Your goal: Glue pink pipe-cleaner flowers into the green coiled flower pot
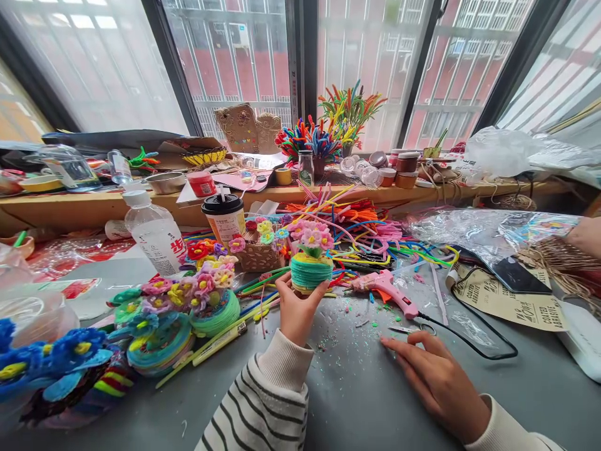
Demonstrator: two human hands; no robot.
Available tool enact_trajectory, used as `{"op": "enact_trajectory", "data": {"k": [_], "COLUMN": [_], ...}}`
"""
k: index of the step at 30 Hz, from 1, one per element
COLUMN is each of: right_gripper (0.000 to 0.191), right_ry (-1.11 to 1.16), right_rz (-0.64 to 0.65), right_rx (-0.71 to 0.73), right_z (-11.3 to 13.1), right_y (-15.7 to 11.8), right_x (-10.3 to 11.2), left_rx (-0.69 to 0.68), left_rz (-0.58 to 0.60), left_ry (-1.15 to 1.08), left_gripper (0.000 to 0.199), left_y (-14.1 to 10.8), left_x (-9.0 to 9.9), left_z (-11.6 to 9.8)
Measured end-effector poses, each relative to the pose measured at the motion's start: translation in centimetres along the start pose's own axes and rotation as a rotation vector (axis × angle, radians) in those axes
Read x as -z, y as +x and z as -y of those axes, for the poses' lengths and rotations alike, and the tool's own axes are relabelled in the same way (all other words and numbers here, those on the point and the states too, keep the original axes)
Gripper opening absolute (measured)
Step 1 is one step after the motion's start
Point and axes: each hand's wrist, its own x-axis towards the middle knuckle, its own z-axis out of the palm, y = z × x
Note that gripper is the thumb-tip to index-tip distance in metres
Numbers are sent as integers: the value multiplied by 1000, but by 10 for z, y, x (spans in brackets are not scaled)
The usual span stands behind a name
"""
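My left hand (300,307) grips a small pot (310,274) wound in green and yellow pipe cleaner, with pink fuzzy flowers (313,237) on top. Thumb and fingers press on opposite sides of its lower part. Over the grey table, my right hand (436,379) is open with its fingers stretched out, holding nothing. Just beyond its fingertips lie scissors (404,329), partly hidden by the fingers. A pink hot glue gun (385,291) rests behind them, its black cord curving right. Other pipe-cleaner flower pots (216,313) stand to the left.
Loose pipe cleaners (366,228) pile up at the back, near a lidded drink cup (224,219) and a plastic bottle (154,235). A phone (521,274) lies on sandpaper (507,297) at right. Part of another person's hand (585,238) shows at the right edge.
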Motion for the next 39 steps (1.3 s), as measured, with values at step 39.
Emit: {"op": "enact_trajectory", "data": {"k": [39], "right_gripper": [42], "right_ry": [114], "right_rz": [261], "right_rx": [45], "right_z": [15], "right_y": [16], "right_x": [1], "left_rx": [13], "left_rz": [16], "left_ry": [18], "left_gripper": [59], "left_y": [0], "left_x": [0], "left_z": [-2]}}
